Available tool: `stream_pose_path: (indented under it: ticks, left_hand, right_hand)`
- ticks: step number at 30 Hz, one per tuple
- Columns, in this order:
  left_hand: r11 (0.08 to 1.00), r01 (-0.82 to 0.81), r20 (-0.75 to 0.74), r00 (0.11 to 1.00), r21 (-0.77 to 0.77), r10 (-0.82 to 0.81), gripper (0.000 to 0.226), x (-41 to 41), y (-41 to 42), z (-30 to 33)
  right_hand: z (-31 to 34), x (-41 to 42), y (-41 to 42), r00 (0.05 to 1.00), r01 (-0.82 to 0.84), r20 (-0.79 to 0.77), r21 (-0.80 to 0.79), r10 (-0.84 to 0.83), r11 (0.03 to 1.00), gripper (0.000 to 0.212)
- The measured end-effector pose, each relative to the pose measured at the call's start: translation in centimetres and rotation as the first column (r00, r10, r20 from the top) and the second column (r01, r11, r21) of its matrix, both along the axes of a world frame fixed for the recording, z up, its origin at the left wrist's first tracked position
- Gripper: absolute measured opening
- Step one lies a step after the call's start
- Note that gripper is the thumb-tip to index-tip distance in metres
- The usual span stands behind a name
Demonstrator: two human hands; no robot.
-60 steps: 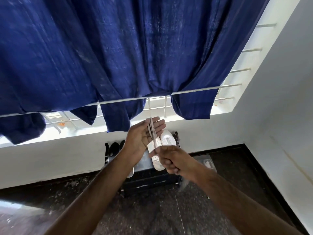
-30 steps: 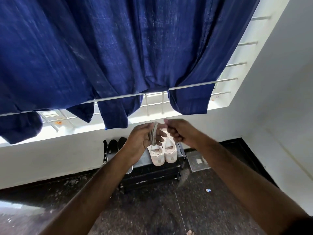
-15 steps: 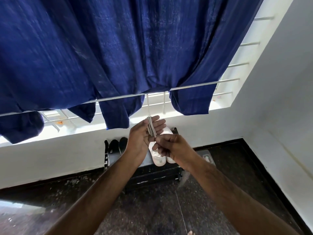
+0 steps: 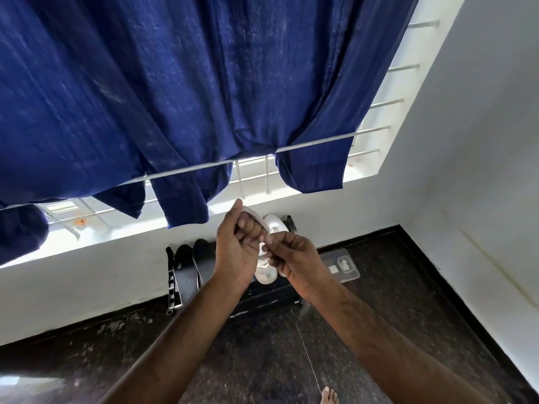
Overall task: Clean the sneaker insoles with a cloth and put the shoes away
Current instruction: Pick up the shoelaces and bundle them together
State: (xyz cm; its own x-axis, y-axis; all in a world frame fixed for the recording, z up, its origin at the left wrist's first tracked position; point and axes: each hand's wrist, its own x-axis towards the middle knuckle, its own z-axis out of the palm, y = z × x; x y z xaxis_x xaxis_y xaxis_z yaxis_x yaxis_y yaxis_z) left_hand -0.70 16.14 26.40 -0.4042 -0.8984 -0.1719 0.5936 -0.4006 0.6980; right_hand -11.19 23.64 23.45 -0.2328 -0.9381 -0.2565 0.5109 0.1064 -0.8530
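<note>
My left hand is curled round a pale, flat folded piece; whether it is the cloth or an insole I cannot tell. Only its top end shows above my fingers. My right hand is against the left, its fingertips pinching the lower end of that piece. Behind and below my hands, a pair of white sneakers stands on top of a low black shoe rack by the wall. My hands hide most of the sneakers.
Black shoes stand on the rack's left side. A clear plastic box lies on the dark floor right of the rack. Blue curtains hang over a barred window above. My bare foot shows at the bottom edge.
My left hand's fingers, spread open half a second ago, have curled round the pale piece. My right hand has stayed close against it, pinching lower down.
</note>
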Motion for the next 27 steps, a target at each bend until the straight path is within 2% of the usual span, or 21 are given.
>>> stream_pose_path:
  ticks: [4, 7, 11, 15, 17, 21, 23, 25, 27]
  left_hand:
    - [0.998, 0.024, 0.001, 1.000, 0.054, -0.024, 0.050, -1.0, 0.5, 0.3]
    - [0.995, 0.089, 0.042, 0.995, 0.040, -0.091, 0.044, -1.9, 0.9, -0.9]
    - [0.972, 0.229, -0.009, 0.974, 0.051, -0.228, 0.020, -3.8, 1.8, -3.9]
    - [0.936, 0.346, 0.009, 0.938, 0.055, -0.347, 0.025, -6.6, 3.6, -6.1]
    - [0.925, 0.373, -0.019, 0.928, 0.072, -0.373, 0.023, -8.5, 4.4, -6.3]
    - [0.903, 0.403, -0.070, 0.915, 0.152, -0.397, 0.022, -13.5, 5.5, -6.5]
    - [0.904, 0.393, -0.035, 0.919, 0.167, -0.393, 0.022, -16.4, 6.1, -6.4]
    - [0.919, 0.355, 0.009, 0.932, 0.174, -0.362, 0.013, -19.5, 6.8, -6.6]
    - [0.933, 0.307, 0.043, 0.946, 0.186, -0.320, 0.008, -22.7, 7.5, -7.0]
  right_hand:
    - [-0.5, 0.5, 0.6, 0.984, 0.145, 0.102, -0.013, -0.143, 0.989, 0.005]
    - [-1.5, 0.1, 1.5, 0.959, 0.250, 0.142, -0.016, -0.245, 0.968, 0.016]
    - [-3.3, -1.5, 3.8, 0.936, 0.345, 0.059, 0.032, -0.347, 0.938, 0.025]
    - [-5.1, -4.4, 6.2, 0.889, 0.457, -0.068, 0.069, -0.453, 0.887, 0.039]
    - [-5.8, -6.2, 7.3, 0.896, 0.443, -0.042, 0.067, -0.441, 0.894, 0.042]
    - [-7.2, -10.5, 8.6, 0.913, 0.361, 0.185, 0.045, -0.363, 0.931, 0.023]
    - [-7.7, -13.3, 9.1, 0.896, 0.364, 0.259, 0.039, -0.361, 0.931, 0.025]
    - [-8.1, -16.5, 9.7, 0.892, 0.373, 0.259, 0.039, -0.370, 0.927, 0.028]
    - [-8.6, -19.5, 10.0, 0.889, 0.410, 0.209, 0.038, -0.408, 0.911, 0.021]
